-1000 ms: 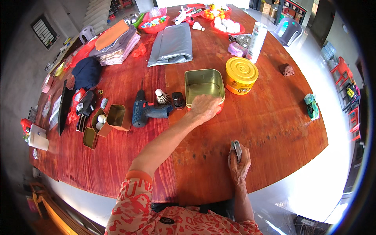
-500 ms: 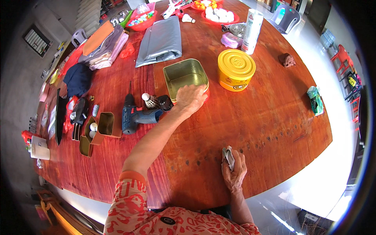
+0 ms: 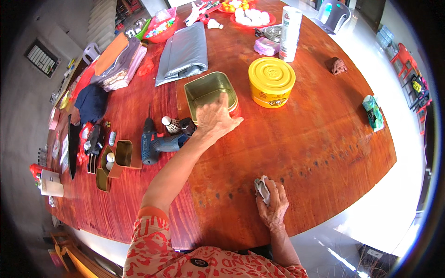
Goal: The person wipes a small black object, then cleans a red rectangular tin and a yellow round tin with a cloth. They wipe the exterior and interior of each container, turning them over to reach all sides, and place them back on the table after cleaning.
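Note:
A rectangular metal tin (image 3: pixel 200 89) with a gold-coloured inside stands in the middle of the table, its mouth facing up. My left hand (image 3: pixel 214 121) is over the tin's near rim, thumb and forefinger stretched apart; whether the fingertips touch the metal cannot be made out. Close to the table's front edge, my right hand (image 3: pixel 273 204) is closed around a crumpled greyish-white cloth (image 3: pixel 263 190), resting at the wood. Just left of the tin lie a shuttlecock (image 3: pixel 170 123) and a blue cordless drill (image 3: pixel 150 144).
Right of the tin stands a yellow lidded tub (image 3: pixel 272 82), with a tall white tube (image 3: pixel 289 36) behind it. A folded grey plastic sheet (image 3: pixel 183 53) lies further back. Small open tins (image 3: pixel 124 153) are at left; a green packet (image 3: pixel 372 113) is near the right edge.
My left hand's fingers have spread from a closed grip at the tin's rim. My right hand has shifted slightly left with the cloth. The whole view has shifted a little.

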A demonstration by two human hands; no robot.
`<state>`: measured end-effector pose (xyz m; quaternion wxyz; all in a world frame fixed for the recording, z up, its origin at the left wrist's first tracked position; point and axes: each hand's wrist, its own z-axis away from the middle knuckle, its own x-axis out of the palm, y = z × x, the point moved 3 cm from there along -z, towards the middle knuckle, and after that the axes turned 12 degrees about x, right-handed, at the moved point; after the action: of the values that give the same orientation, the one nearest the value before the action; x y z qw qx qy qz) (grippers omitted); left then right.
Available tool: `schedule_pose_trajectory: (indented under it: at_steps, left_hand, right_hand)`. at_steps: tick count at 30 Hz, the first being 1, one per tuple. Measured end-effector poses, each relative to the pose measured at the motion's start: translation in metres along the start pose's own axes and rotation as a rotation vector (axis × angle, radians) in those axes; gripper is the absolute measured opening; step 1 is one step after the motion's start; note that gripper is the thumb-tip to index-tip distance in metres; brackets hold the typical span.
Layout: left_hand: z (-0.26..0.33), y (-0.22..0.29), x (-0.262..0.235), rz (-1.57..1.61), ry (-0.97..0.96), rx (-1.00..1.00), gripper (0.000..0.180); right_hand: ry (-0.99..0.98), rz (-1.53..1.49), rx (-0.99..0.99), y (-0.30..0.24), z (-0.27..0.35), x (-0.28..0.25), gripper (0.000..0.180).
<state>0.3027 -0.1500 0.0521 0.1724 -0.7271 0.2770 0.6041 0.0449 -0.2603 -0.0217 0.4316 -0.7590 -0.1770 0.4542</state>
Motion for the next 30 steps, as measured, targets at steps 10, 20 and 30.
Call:
schedule_pose_trajectory:
  at_steps: [10, 20, 30]
  left_hand:
    - [-0.055, 0.052, 0.013, 0.317, 0.374, 0.259, 0.092]
    - [-0.112, 0.066, 0.040, 0.517, 0.008, -0.075, 0.135]
    - [-0.068, 0.093, 0.047, 0.473, 0.190, 0.210, 0.117]
  right_hand:
    - [-0.027, -0.006, -0.011, -0.003, -0.001, -0.005, 0.051]
    - [-0.248, -0.774, 0.751, 0.006, -0.039, -0.049, 0.025]
    - [0.112, -0.595, 0.456, 0.035, -0.139, -0.062, 0.029]
